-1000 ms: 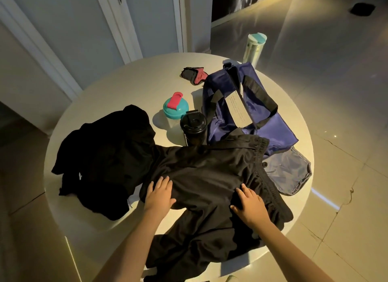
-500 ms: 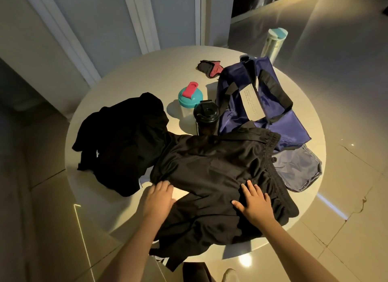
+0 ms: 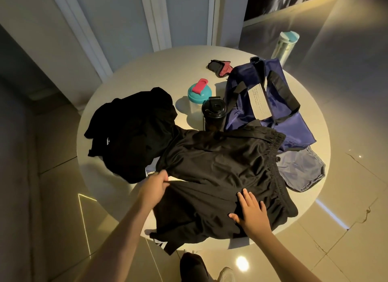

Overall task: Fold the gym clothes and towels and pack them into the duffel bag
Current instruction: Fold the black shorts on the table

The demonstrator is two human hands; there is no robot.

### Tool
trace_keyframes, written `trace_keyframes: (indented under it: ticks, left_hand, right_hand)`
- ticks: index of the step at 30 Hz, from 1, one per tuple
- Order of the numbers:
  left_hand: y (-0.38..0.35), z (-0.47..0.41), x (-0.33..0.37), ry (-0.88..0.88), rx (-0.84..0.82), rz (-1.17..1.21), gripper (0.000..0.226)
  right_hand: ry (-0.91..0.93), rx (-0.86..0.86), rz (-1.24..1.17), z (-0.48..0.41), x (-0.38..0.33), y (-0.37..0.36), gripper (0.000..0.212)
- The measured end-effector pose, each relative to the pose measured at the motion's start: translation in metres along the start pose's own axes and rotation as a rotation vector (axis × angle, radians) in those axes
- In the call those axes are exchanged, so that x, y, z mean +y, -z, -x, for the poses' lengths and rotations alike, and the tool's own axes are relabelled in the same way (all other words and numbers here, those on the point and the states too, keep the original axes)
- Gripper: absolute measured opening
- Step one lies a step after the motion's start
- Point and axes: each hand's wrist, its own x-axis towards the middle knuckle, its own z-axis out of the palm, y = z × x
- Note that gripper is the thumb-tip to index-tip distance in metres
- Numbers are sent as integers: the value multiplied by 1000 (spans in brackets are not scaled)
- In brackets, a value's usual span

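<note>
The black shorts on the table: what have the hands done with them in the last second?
The left hand slid from flat on the black shorts to their left edge and now grips the fabric there. The right hand stays flat near the waistband. The duffel bag and black pile of clothes have not moved.

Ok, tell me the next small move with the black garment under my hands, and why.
Probably carry the edge that the left hand grips across toward the waistband, making the first fold. The right hand lies flat on the black garment, pinning it, and the garment is spread out and unfolded, its near end hanging off the table.
</note>
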Motion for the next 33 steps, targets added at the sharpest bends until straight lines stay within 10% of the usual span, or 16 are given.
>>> trace_keyframes:
  ticks: [6, 10, 19, 25, 33]
  left_hand:
    - [2, 7, 22, -14, 321, -130, 26]
    - [-35, 49, 19, -155, 219, -247, 31]
    - [-39, 49, -13, 6, -136, -486, 64]
    - [-44, 83, 5, -155, 158, -241, 31]
    - [-87, 117, -30, 163, 97, -122, 90]
  right_hand:
    - [-14, 28, -11, 7, 1, 3, 126]
    - [-10, 112, -83, 19, -4, -2, 92]
    - [32, -35, -97, 19, -9, 5, 141]
    - [103, 272, -94, 32, -4, -1, 68]
    - [159, 172, 61, 44, 25, -27, 58]
